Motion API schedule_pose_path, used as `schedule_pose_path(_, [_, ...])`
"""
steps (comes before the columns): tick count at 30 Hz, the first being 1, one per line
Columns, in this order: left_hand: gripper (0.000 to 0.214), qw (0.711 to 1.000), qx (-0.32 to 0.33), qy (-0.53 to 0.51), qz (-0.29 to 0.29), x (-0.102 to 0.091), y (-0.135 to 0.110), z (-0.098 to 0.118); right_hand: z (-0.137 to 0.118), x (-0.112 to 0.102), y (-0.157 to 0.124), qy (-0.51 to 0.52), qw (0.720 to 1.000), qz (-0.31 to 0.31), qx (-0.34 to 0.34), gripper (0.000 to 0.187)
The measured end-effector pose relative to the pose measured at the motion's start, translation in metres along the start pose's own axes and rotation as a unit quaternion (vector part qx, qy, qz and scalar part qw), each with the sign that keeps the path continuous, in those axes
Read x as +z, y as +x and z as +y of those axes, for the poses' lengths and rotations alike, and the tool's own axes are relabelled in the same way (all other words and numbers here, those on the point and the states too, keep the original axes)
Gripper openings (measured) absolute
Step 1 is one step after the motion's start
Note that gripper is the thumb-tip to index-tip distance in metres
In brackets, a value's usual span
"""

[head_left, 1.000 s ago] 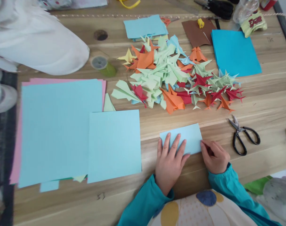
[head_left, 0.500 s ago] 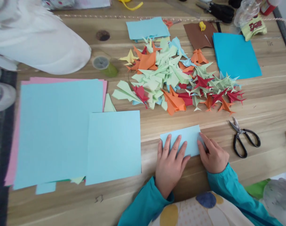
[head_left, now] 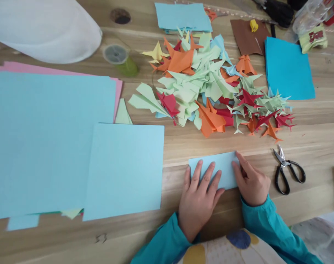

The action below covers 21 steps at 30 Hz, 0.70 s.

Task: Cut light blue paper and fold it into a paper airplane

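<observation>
A small light blue sheet of paper, apparently folded, lies on the table in front of me. My left hand rests flat on its left part with the fingers spread. At the paper's right end is my right hand, its index fingertip at the upper right corner and the thumb on the paper just below. The other right fingers are curled under. Black-handled scissors lie slightly open to the right of that hand. Beyond the paper is a heap of folded paper shapes in green, orange, red, blue and yellow.
To the left, a square light blue sheet overlaps large blue sheets with pink ones beneath. A spool of green thread stands behind them. Farther back are a light blue stack, brown paper and bright blue paper.
My right index finger has slid up along the paper's right edge to its upper corner. The left hand stays spread on the paper. The camera view has shifted.
</observation>
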State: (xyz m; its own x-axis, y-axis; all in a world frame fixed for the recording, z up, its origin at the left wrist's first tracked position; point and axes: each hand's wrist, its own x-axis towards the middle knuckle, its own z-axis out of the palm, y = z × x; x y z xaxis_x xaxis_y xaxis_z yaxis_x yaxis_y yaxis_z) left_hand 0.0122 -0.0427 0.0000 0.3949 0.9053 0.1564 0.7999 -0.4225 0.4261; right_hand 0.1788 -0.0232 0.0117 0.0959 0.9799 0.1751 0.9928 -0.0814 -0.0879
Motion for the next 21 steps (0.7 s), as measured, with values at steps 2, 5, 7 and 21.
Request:
schedule_pose_path(2, [0.040, 1.000, 0.000, -0.001, 0.005, 0.0000, 0.0003, 0.0001, 0.0005, -0.0006, 0.0004, 0.004, 1.000, -0.002, -0.006, 0.033])
schedule_pose_path(5, [0.040, 1.000, 0.001, 0.000, 0.008, 0.0001, 0.0006, 0.0003, 0.0011, -0.0011, 0.0007, 0.000, 1.000, -0.002, -0.014, 0.033])
schedule_pose_path(7, [0.040, 1.000, 0.002, 0.003, 0.006, 0.0000, 0.0005, 0.0004, 0.0013, -0.0008, 0.0005, -0.010, 1.000, 0.003, -0.018, 0.033])
schedule_pose_path(21, [0.046, 0.998, 0.017, 0.047, -0.028, 0.0006, -0.0011, 0.0002, 0.0025, 0.0020, 0.0002, -0.050, 0.999, 0.020, -0.005, 0.034])
